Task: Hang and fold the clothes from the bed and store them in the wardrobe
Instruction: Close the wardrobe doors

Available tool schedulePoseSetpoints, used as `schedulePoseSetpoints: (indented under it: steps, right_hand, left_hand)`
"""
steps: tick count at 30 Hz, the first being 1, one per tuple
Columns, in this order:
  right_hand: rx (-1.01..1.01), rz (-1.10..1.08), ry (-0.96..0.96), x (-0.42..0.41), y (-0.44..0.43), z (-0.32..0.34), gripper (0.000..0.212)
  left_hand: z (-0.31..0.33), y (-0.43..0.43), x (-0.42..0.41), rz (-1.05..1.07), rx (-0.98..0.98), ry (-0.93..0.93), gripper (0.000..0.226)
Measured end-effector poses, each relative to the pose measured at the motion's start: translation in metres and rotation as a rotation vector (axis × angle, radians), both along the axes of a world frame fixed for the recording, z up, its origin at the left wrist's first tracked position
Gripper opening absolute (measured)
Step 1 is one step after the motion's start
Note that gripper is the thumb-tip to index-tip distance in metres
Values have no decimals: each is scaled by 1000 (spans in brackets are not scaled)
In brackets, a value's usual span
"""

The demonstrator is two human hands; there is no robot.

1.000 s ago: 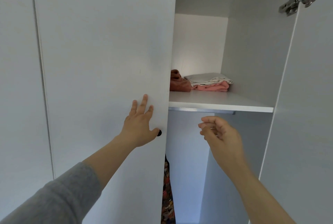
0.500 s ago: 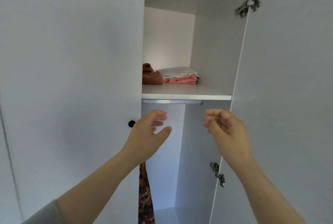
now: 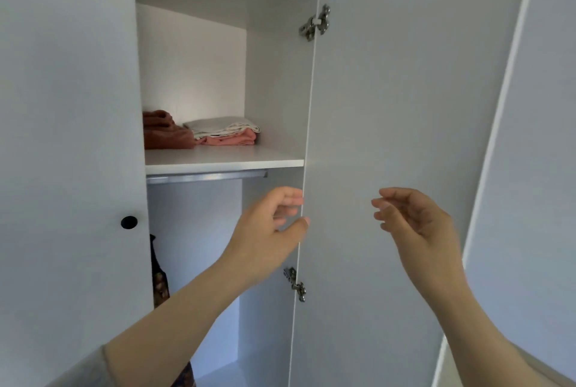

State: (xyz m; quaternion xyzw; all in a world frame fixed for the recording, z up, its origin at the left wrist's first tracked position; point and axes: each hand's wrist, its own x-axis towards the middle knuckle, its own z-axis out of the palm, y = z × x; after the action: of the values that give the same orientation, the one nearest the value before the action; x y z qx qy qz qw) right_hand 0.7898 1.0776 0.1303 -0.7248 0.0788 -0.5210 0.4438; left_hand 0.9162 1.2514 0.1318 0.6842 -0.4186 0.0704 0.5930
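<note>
Wardrobe (image 3: 193, 75) open. Landmark is the right door (image 3: 405, 106): long axis vertical, standing open toward the viewer.
Shelf (image 3: 224, 158) lies left of the door. Folded clothes (image 3: 224, 132) sit on it, above and left of both hands.
Left hand (image 3: 268, 230) is at the door's hinged edge, contact unclear. Right hand (image 3: 417, 224) is in front of the door face.
Hands apart, loosely curled, holding nothing. Left hand is nearer the clothes.

I read no text, label, brand, number or sign in the head view. The left wardrobe door (image 3: 62, 106), right wardrobe door (image 3: 389, 137), upper hinge (image 3: 314, 23), shelf (image 3: 224, 159) and folded clothes (image 3: 224, 132) carry no legible marking.
</note>
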Motion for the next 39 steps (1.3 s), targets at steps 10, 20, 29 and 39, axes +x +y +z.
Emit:
schedulePoseSetpoints:
  steps: [10,20,29,39]
  right_hand:
    - [96,-309,-47,-58,-61,-9,22]
    - [180,-188,100,-46,-75,-25,31]
    - [156,-154,2,-45,-65,-29,8]
    - [-1,-51,-35,-27,-7,-40,2]
  left_hand:
    - [4,-68,-47,-146,11,-11,30]
    - [-3,-84,-49,-111,37,-31,29]
    - [-21,-66,-38,-59,32,7,30]
    - [-33,-32,-18,-30,-8,5,33]
